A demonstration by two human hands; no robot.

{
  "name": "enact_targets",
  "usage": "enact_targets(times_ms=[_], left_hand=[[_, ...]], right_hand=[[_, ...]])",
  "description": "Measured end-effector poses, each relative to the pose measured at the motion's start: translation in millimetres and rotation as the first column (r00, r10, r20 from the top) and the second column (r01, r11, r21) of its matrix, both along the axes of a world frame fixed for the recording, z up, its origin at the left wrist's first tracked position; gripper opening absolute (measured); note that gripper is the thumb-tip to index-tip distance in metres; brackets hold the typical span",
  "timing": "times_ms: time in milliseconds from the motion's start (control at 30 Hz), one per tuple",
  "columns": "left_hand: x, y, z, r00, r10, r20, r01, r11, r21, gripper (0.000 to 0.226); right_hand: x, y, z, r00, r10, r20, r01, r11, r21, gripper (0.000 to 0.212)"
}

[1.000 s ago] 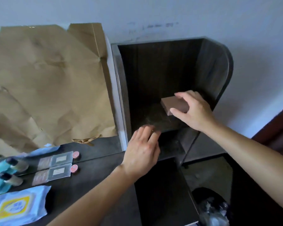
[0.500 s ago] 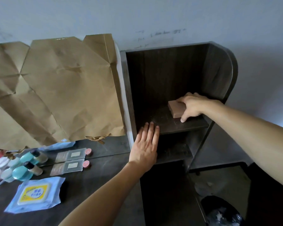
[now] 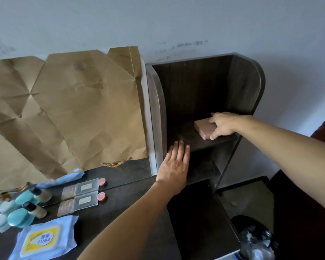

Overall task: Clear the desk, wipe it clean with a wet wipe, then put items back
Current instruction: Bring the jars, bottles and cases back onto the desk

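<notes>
A small pink box [image 3: 204, 127] rests on the upper shelf [image 3: 193, 142] of a dark wooden side unit. My right hand [image 3: 222, 125] grips its right end, fingers over the top and thumb at the front. My left hand [image 3: 174, 165] lies flat against the shelf's front edge, fingers spread, holding nothing. On the dark desk [image 3: 131, 209] at lower left lie a blue wet wipe pack [image 3: 43, 239] with a yellow label, a clear flat case [image 3: 78, 202] with a pink cap, and teal bottles [image 3: 23, 214].
A mirror behind the desk is covered with crumpled brown paper [image 3: 68, 109] and reflects the items. A lower shelf [image 3: 203, 169] sits under the upper one. A bin with a black liner [image 3: 255, 239] stands on the floor at lower right. The wall is pale grey.
My right hand has lowered the pink box onto the upper shelf and stays on it. My left hand slid up to the shelf edge. The view has pulled back and shifted left.
</notes>
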State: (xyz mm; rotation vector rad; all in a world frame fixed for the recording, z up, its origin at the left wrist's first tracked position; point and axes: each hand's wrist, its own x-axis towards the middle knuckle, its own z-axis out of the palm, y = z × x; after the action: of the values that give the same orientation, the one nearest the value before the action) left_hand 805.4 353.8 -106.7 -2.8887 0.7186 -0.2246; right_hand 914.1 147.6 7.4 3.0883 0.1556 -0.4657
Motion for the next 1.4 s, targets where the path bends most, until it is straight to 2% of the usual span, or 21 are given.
enact_targets(times_ms=[133, 267, 367, 467, 567, 667, 867, 1000, 1067, 1233, 1400], left_hand=[[-3.8, 6.6, 0.8, 0.999, -0.049, -0.01, 0.049, 0.999, -0.007, 0.079], [-15.8, 15.0, 3.4, 0.994, -0.111, -0.004, 0.11, 0.99, -0.092, 0.073], [-27.8, 29.8, 1.7, 0.977, -0.2, 0.068, 0.21, 0.959, -0.193, 0.066], [-41.3, 56.2, -11.6, 0.968, -0.239, 0.078, 0.251, 0.931, -0.263, 0.052], [-58.5, 98.4, -36.4, 0.988, -0.156, -0.022, 0.144, 0.952, -0.272, 0.037], [-77.0, 148.4, -63.6, 0.992, -0.029, -0.119, 0.003, 0.978, -0.21, 0.022], [-110.8, 238.0, -106.7, 0.916, 0.232, -0.328, -0.284, 0.951, -0.121, 0.026], [-127.9, 282.6, -126.6, 0.875, 0.352, -0.333, -0.387, 0.921, -0.041, 0.035], [-134.3, 301.4, -136.8, 0.853, 0.407, -0.326, -0.44, 0.898, -0.03, 0.041], [-155.7, 337.5, -151.9, 0.772, 0.547, -0.325, -0.582, 0.813, -0.014, 0.041], [-175.2, 364.2, -166.6, 0.673, 0.649, -0.354, -0.705, 0.707, -0.045, 0.037]], right_hand=[[-25.6, -3.2, -5.0, 0.997, 0.067, 0.04, -0.067, 0.998, 0.007, 0.082], [-49.1, -7.2, -3.4, 0.998, 0.025, 0.059, -0.028, 0.998, 0.06, 0.078], [-65.9, -6.7, -7.1, 0.994, 0.003, 0.109, -0.015, 0.995, 0.103, 0.086], [-95.5, -0.4, -20.5, 0.986, -0.018, 0.165, -0.005, 0.991, 0.137, 0.091], [-138.6, 21.2, -38.5, 0.983, -0.012, 0.182, -0.039, 0.962, 0.271, 0.088], [-178.1, 57.2, -63.5, 0.993, 0.043, 0.111, -0.08, 0.93, 0.359, 0.091], [-195.2, 153.7, -130.6, 0.978, 0.21, -0.009, -0.195, 0.923, 0.332, 0.1], [-169.6, 211.1, -174.5, 0.972, 0.225, -0.066, -0.19, 0.921, 0.34, 0.1], [-149.8, 234.5, -194.5, 0.965, 0.257, -0.051, -0.23, 0.926, 0.3, 0.097], [-94.8, 292.5, -243.2, 0.905, 0.424, -0.039, -0.419, 0.903, 0.091, 0.078], [-53.6, 335.4, -280.2, 0.852, 0.522, -0.047, -0.522, 0.853, 0.013, 0.072]])
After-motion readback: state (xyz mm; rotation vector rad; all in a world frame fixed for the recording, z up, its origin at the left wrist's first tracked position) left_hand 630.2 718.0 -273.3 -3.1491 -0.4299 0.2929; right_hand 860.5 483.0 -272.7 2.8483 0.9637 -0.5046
